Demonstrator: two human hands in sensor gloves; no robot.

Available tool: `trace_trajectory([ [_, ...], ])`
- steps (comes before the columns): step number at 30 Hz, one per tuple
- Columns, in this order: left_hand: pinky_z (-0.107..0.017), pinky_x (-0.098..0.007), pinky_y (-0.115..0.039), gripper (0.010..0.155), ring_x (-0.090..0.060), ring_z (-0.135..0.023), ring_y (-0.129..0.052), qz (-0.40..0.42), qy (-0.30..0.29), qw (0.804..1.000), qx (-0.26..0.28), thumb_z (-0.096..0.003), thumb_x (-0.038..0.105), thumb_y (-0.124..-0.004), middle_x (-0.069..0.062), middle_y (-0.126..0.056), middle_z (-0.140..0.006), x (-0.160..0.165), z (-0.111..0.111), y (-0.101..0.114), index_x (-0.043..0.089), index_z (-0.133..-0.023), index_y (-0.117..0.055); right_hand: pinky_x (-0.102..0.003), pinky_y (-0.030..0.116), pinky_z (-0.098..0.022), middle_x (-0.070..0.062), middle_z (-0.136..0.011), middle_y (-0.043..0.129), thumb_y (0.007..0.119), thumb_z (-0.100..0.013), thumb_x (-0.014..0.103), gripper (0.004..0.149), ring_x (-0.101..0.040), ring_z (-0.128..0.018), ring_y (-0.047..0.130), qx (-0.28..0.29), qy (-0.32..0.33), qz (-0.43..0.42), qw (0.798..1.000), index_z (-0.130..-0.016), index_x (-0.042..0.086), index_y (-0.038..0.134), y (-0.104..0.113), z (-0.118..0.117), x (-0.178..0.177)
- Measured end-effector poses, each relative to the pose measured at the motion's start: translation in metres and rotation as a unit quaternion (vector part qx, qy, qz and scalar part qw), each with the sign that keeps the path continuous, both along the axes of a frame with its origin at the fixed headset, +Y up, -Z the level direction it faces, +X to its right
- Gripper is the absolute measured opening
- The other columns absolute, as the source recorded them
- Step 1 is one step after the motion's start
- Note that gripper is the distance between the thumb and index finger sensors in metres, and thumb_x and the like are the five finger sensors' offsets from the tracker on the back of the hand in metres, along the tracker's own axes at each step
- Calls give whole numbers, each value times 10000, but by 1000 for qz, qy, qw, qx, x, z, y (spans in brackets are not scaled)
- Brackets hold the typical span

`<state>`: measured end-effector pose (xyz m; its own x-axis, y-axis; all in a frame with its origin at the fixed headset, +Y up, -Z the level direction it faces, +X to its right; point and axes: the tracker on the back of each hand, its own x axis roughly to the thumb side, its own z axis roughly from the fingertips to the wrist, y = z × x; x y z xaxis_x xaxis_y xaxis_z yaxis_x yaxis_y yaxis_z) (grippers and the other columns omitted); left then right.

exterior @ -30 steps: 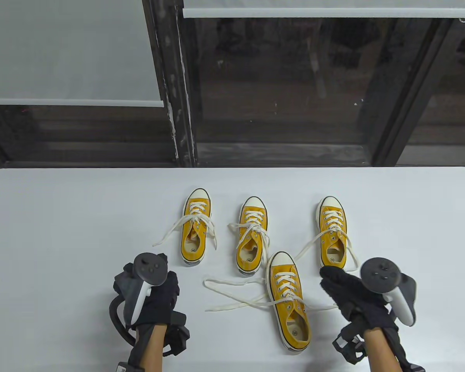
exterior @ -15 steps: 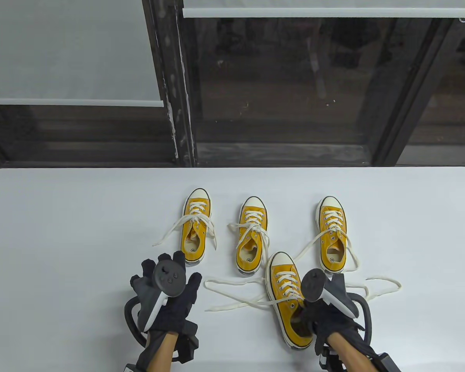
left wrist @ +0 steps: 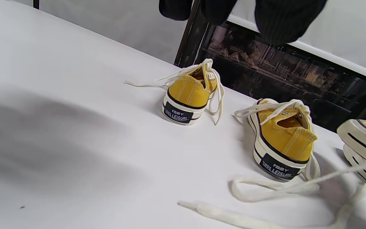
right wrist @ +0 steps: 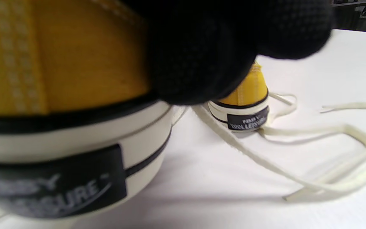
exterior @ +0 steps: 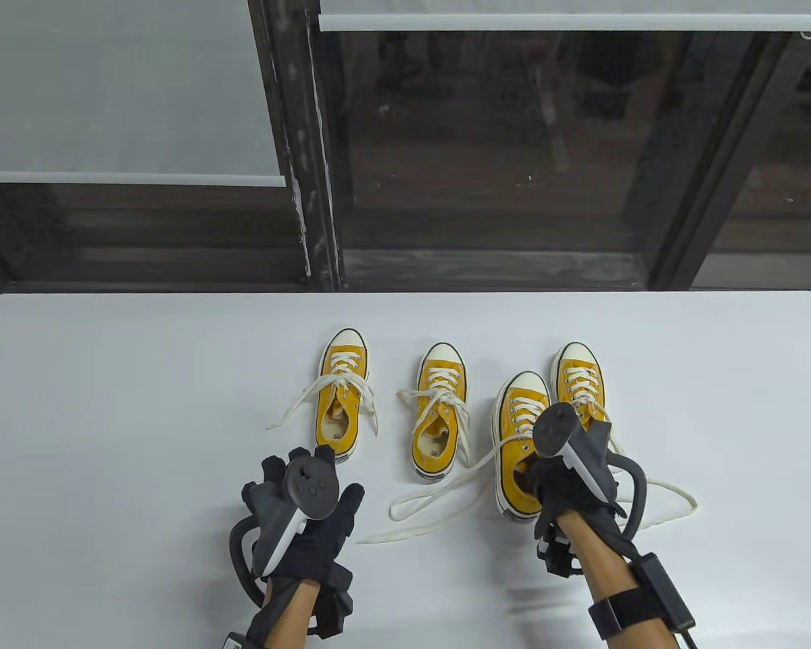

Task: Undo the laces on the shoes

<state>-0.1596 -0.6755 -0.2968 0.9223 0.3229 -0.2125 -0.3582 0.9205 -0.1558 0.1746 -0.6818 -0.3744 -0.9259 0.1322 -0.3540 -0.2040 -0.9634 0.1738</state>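
Note:
Four yellow sneakers with white laces stand on the white table (exterior: 108, 405). My right hand (exterior: 547, 483) grips the heel of one sneaker (exterior: 519, 422) and holds it just left of the far-right sneaker (exterior: 579, 375). In the right wrist view my gloved fingers (right wrist: 208, 57) wrap the held sneaker's heel (right wrist: 59, 95). Its loose laces (exterior: 419, 517) trail across the table to both sides. My left hand (exterior: 314, 466) holds nothing, fingers spread, near the left sneaker (exterior: 341, 399) and the middle sneaker (exterior: 439, 412). All laces that show lie loose.
The table's far edge (exterior: 405, 295) runs along a dark window frame. A lace loop (exterior: 679, 500) lies to the right of my right hand. In the left wrist view, the heels of the left sneaker (left wrist: 186, 95) and the middle sneaker (left wrist: 284, 143) face the camera.
My right hand took hold of the near sneaker's heel and moved it away from me, beside the far-right sneaker, dragging its laces. My left hand drifted a little to the right.

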Motion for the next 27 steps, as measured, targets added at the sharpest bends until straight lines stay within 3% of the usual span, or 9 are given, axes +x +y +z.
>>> trace_trajectory([
  [11, -814, -731, -151, 790, -376, -1228, -172, 8, -2, 1000, -17, -539, 594, -741, -22, -338, -1308, 0, -3, -4, 329, -1197, -394, -316, 889, -378, -37, -682, 973, 728, -617, 315, 446, -84, -321, 1064, -9, -18, 99, 995, -972, 51, 779, -29, -64, -28],
  [15, -814, -730, -155, 787, -378, -1228, -175, 9, 1, 1000, -16, -540, 595, -739, -25, -339, -1308, -1, -3, -4, 327, -1197, -397, -315, 883, -398, -20, -705, 969, 702, -625, 350, 451, -77, -348, 1066, 23, -3, 140, 990, -994, 98, 760, -36, -70, -35],
  [17, -814, -730, -154, 788, -377, -1228, -174, 14, 2, 1000, -18, -540, 595, -739, -27, -337, -1308, -2, -3, -4, 328, -1197, -395, -373, 829, -487, -32, -875, 885, 674, -632, 402, 491, -156, -557, 1039, 19, 7, 154, 988, -1071, 183, 673, -29, -67, -39],
  [18, -813, -731, -155, 790, -380, -1227, -174, 17, 2, 1000, -18, -540, 596, -740, -29, -337, -1308, -3, -3, -4, 326, -1197, -395, -453, 759, -592, -92, -1032, 748, 655, -638, 431, 544, -269, -799, 930, 14, 19, 145, 989, -1130, 210, 580, -21, -66, -42],
  [19, -813, -731, -155, 790, -379, -1227, -174, 18, 2, 1000, -18, -541, 594, -740, -29, -337, -1307, -3, -3, -4, 325, -1197, -393, -556, 599, -705, -149, -1156, 526, 634, -649, 442, 596, -395, -1005, 671, 1, 29, 125, 992, -1176, 219, 463, -14, -65, -46],
  [21, -813, -731, -158, 792, -379, -1227, -176, 19, 2, 1000, -15, -540, 595, -742, -27, -339, -1307, -3, -3, -3, 325, -1198, -392, -600, 484, -756, -140, -1205, 366, 605, -656, 477, 642, -448, -1094, 433, 28, 47, 95, 994, -1195, 217, 372, 4, -61, -53],
  [23, -812, -732, -161, 788, -382, -1226, -184, 21, 2, 1000, -15, -540, 593, -745, -28, -344, -1307, -4, -3, -4, 315, -1196, -406, -587, 478, -767, -116, -1208, 383, 602, -658, 496, 641, -409, -1093, 460, 29, 55, 38, 997, -1196, 230, 376, 13, -58, -62],
  [25, -812, -731, -164, 781, -381, -1225, -184, 23, 1, 1000, -16, -542, 590, -745, -31, -344, -1305, -4, -3, -4, 305, -1192, -420, -517, 626, -700, -92, -1098, 638, 619, -653, 502, 590, -311, -933, 754, 1, 72, -15, 997, -1161, 223, 509, 15, -57, -72],
  [27, -812, -731, -166, 781, -380, -1224, -187, 22, 0, 1000, -17, -541, 589, -746, -28, -348, -1305, -4, -2, -4, 301, -1192, -425, -466, 714, -603, -60, -955, 800, 623, -655, 508, 590, -245, -730, 889, -59, 73, -54, 994, -1140, 179, 564, 6, -58, -83],
])
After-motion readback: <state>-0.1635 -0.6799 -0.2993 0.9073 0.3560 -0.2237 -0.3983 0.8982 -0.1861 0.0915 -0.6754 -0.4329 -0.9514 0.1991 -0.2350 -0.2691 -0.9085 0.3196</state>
